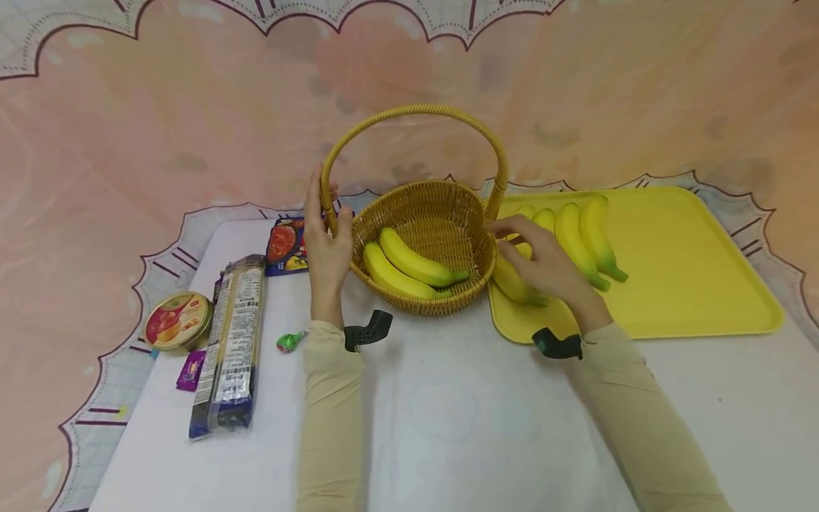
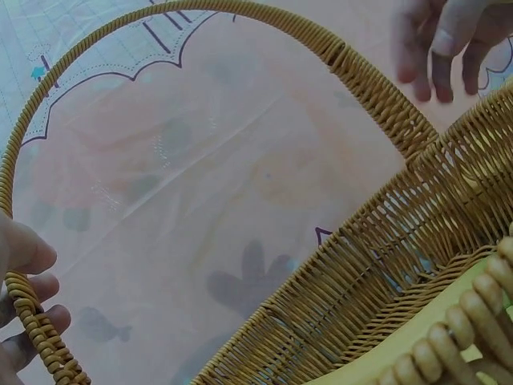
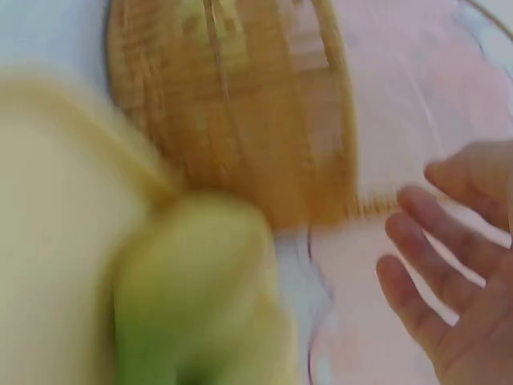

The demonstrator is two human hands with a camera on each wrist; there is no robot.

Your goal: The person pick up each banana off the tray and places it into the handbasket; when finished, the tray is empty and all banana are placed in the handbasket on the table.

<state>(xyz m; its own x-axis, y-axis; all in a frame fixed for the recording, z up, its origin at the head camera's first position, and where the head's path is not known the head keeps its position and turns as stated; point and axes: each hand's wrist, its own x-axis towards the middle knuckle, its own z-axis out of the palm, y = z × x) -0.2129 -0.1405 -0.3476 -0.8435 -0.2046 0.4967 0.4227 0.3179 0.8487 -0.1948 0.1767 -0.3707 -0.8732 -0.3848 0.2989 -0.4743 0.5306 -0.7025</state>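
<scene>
A brown wicker basket with a tall arched handle stands in the middle of the table. My left hand grips the left side of that handle, thumb and fingers around it. Two yellow bananas with green stems lie in the basket. Just beyond the basket's right rim hovers my right hand, its fingers loosely spread and holding nothing in the right wrist view. Below it a banana lies on the yellow tray, partly covered by the hand. Several more bananas rest on the tray.
Left of the basket lie a long clear noodle packet, a round tin, a small purple packet, a green-wrapped sweet and a blue pouch. A patterned cloth hangs behind the table.
</scene>
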